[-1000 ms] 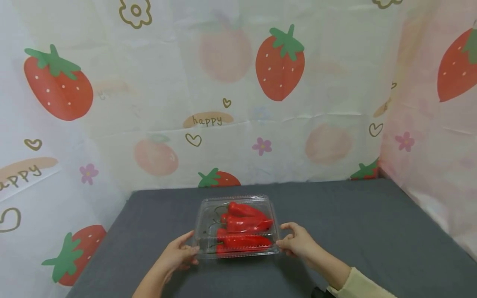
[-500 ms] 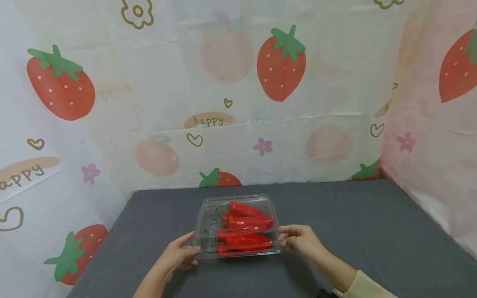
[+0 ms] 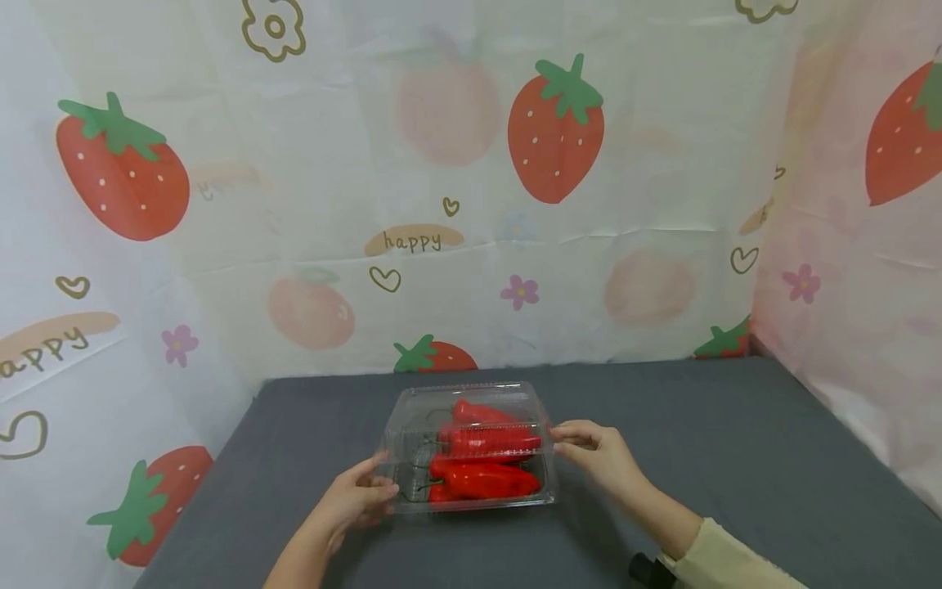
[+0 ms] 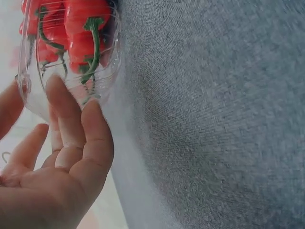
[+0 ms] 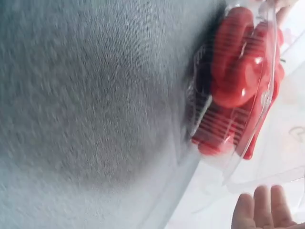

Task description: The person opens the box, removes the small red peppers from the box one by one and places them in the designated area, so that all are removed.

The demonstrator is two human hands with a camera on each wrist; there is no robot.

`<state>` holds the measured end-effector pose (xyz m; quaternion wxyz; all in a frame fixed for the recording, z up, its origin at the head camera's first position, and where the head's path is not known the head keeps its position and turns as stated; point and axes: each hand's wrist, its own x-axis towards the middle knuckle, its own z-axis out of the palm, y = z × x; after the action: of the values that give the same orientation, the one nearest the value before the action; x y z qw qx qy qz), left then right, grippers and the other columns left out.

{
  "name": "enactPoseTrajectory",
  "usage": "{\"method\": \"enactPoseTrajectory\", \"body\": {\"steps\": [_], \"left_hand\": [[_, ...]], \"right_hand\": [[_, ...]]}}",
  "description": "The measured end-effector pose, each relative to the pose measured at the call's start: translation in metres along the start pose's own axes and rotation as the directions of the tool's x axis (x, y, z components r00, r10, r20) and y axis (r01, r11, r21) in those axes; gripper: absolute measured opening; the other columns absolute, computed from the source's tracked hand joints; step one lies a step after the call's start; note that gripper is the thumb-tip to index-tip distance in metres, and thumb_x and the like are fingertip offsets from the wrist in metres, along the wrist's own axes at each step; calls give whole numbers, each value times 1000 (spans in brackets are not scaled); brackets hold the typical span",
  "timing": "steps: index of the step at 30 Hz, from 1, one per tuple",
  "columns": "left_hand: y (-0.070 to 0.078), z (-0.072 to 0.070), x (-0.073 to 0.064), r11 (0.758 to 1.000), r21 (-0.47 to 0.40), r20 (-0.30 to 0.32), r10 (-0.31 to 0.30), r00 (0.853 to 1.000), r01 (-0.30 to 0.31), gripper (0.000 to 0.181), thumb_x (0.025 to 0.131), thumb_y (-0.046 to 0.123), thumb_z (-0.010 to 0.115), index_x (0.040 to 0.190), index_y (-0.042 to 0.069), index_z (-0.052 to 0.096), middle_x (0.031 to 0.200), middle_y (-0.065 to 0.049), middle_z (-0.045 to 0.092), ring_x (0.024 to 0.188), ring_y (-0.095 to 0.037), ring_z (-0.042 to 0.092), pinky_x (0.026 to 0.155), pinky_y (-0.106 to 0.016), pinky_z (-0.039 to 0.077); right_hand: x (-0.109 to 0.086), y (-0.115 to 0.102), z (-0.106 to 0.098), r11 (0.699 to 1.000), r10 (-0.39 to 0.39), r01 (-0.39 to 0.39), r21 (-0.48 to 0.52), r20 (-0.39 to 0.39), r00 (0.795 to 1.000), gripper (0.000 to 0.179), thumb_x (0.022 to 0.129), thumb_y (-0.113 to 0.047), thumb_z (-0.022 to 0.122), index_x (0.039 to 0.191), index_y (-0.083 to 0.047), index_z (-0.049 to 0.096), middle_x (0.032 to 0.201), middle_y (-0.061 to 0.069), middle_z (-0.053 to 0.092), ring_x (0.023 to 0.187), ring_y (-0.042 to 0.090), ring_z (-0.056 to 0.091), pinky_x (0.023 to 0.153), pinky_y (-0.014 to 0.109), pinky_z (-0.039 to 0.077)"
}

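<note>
See-through, flat plastic box (image 3: 508, 504) of long, shiny red peppers (image 3: 486, 480), between our hands | its clear curved lid (image 3: 415, 417) just came up in front, so it's part open | left hand (image 3: 353, 495) grips box, right hand (image 3: 599, 458) pinches lid | flat grey cloth table (image 3: 699, 458) | white strawberry-print sheet (image 3: 331, 164) behind

Peppers (image 3: 484, 481) glossy bright red; stems (image 4: 96, 45) green. Container (image 3: 471, 506) clear, colourless, fine ribbed lines. Tabletop (image 3: 316, 433) plain dark grey. Backdrop (image 3: 331, 123) off-white, pinker at right; printed strawberries (image 3: 555, 139) red, white-dotted, green-leaved; small flowers (image 3: 519, 292) purple-pink, yellow-centred; hearts (image 3: 385, 279) brown outlines; "happy" ovals (image 3: 414, 239) tan, dark lettering. Sleeve (image 3: 728, 560) pale yellow; object beside cuff (image 3: 651, 571) black.
</note>
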<state>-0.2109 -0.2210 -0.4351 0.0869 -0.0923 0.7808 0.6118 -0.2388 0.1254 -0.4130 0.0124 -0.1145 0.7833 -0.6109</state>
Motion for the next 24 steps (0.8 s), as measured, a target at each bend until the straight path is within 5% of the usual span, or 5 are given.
{"method": "enactPoseTrajectory", "body": {"steps": [6,12,17,24], "left_hand": [[-1,-1,5,994,-100,61,46,997,-40,58,90,-4,61,143,-10,37,79,0,58,66,-12,60,64,-29,50],[-3,-6,9,982,-181,173,77,982,-45,63,92,-9,55,146,-14,24,77,2,56,65,-9,57,64,-24,49],[-4,-9,12,984,-170,211,84,974,-48,65,92,-9,55,147,-13,21,76,1,53,65,-9,55,62,-24,47],[-2,-12,14,985,-163,246,97,965,-57,66,92,-9,54,148,-13,19,74,1,52,64,-9,55,61,-23,46]], "right_hand": [[12,-2,-1,999,-35,35,2,-26,999,23,92,-4,65,112,7,67,135,20,55,129,38,44,96,44,47],[24,-6,0,997,-79,77,-22,-57,995,22,93,-5,65,112,5,68,123,15,64,115,31,57,91,38,50],[34,-10,-2,990,-105,95,-108,-89,990,23,93,-11,66,114,-1,70,110,11,68,101,27,62,88,45,49],[51,-7,-1,980,-142,123,-156,-117,983,22,95,-16,64,112,-1,69,108,11,68,104,29,60,89,48,47]]}}
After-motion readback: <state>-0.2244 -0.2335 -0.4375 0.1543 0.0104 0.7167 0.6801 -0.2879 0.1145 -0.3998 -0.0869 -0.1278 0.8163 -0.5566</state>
